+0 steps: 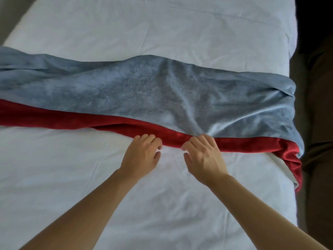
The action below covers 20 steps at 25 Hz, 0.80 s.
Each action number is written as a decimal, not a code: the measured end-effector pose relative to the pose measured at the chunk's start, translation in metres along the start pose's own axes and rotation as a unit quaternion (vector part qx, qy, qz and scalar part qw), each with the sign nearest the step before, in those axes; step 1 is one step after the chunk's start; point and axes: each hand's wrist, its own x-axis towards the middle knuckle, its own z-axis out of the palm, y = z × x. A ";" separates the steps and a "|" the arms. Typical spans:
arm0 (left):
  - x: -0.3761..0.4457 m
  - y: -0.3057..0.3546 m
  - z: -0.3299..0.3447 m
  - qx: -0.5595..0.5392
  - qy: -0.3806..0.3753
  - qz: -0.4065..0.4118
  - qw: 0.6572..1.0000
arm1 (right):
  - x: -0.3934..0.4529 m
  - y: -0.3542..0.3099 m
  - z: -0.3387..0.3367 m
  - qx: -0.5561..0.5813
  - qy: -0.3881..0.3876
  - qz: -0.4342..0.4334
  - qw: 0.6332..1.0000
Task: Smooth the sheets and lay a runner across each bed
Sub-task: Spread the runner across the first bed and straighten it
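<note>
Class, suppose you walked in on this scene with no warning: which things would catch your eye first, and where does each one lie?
First the runner, blue-grey with a red underside showing along its near edge, lying rumpled across the middle of the white sheet from left edge to right. Next the two bare hands at that red edge: the left hand and right hand, side by side, fingers curled on the fabric. A dark floor borders the bed on the right.

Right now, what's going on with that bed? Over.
Left hand and right hand grip the runner's red edge. Runner across white sheet, rumpled, not flat. Nothing in the way.
</note>
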 end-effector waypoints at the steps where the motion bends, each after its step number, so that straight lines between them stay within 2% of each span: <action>1: -0.010 -0.022 -0.004 0.017 0.004 -0.020 1.000 | 0.007 -0.016 0.008 0.007 -0.014 -0.013 1.000; 4: -0.028 -0.086 -0.016 0.068 0.029 -0.071 0.995 | 0.030 -0.060 0.035 0.005 -0.049 -0.036 0.998; 6: -0.032 -0.129 -0.025 0.105 0.057 -0.068 0.991 | 0.046 -0.088 0.053 -0.013 -0.070 -0.035 0.997; 8: -0.023 -0.166 -0.034 0.128 0.077 -0.030 0.988 | 0.067 -0.112 0.068 -0.027 -0.071 0.000 0.997; 13: -0.003 -0.237 -0.045 0.156 0.070 0.073 0.983 | 0.116 -0.147 0.105 -0.107 -0.031 0.089 0.990; 18: -0.001 -0.250 -0.052 0.046 0.043 0.105 0.992 | 0.124 -0.161 0.105 -0.152 0.014 0.148 0.977; 20: -0.011 -0.250 -0.060 -0.020 -0.001 0.116 0.993 | 0.113 -0.171 0.097 -0.129 0.003 0.142 0.981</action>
